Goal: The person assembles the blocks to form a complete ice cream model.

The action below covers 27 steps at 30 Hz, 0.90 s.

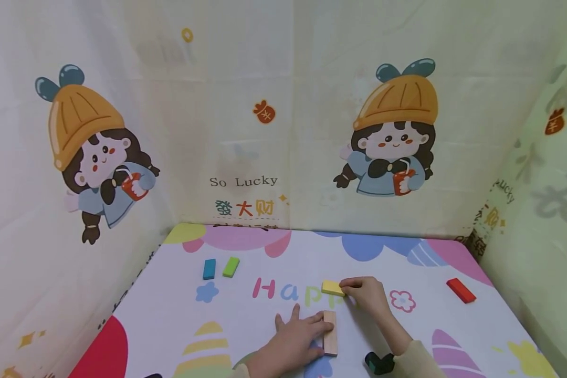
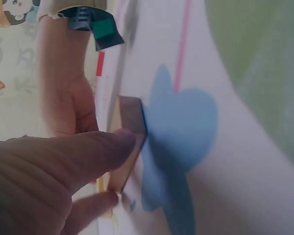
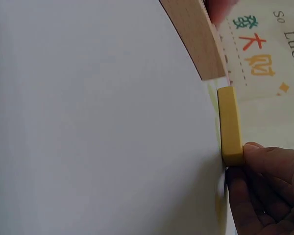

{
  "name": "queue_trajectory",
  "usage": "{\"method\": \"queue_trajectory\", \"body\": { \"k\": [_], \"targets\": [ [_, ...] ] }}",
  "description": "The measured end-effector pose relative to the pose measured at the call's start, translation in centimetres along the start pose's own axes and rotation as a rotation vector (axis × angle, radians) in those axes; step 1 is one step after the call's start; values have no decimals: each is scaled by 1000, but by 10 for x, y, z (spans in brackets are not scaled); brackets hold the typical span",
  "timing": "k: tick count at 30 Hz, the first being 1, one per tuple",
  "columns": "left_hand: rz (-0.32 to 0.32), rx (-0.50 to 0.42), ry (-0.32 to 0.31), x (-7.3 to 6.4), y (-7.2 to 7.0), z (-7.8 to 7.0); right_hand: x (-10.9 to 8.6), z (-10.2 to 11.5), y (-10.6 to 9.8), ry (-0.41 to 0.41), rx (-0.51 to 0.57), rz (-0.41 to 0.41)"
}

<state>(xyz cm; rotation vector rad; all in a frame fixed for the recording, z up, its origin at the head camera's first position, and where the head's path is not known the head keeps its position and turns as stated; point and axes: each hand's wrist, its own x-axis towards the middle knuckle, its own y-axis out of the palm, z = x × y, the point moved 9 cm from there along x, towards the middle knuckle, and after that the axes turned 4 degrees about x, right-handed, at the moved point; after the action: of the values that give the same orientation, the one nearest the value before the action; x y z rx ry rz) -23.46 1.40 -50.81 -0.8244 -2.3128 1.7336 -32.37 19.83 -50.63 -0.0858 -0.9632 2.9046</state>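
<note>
A plain wooden block [image 1: 330, 336] lies lengthwise near the front middle of the table. My left hand [image 1: 295, 338] holds it from the left, with fingers over its top and the thumb by its near end. In the left wrist view the thumb presses the side of the wooden block [image 2: 130, 115]. Just beyond it, a yellow block [image 1: 332, 288] lies crosswise on the printed lettering. The fingertips of my right hand [image 1: 368, 296] pinch its right end. The right wrist view has the yellow block [image 3: 230, 126] close to the wooden block's far end [image 3: 201, 46].
A blue block [image 1: 209, 269] and a green block [image 1: 231, 266] lie at the back left. A red block [image 1: 461, 290] is at the far right. Printed cloth walls [image 1: 312, 105] enclose the table [image 1: 160, 310] behind and at both sides. A dark device [image 1: 379, 363] sits at my right wrist.
</note>
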Motion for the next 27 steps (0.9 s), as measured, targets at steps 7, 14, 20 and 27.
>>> {"method": "queue_trajectory", "body": {
  "k": [7,14,20,27],
  "targets": [
    [-175,-95,-96,5,-18,6,-4,4,8,0,24,-11],
    [-360,-464,-156,20,-36,29,-11,-1,7,10,97,-8],
    [-259,-862,-179,37,-17,44,-27,-15,12,163,554,78],
    [-127,-1027,-197,40,-5,43,-45,-19,26,254,830,207]
  ]
}}
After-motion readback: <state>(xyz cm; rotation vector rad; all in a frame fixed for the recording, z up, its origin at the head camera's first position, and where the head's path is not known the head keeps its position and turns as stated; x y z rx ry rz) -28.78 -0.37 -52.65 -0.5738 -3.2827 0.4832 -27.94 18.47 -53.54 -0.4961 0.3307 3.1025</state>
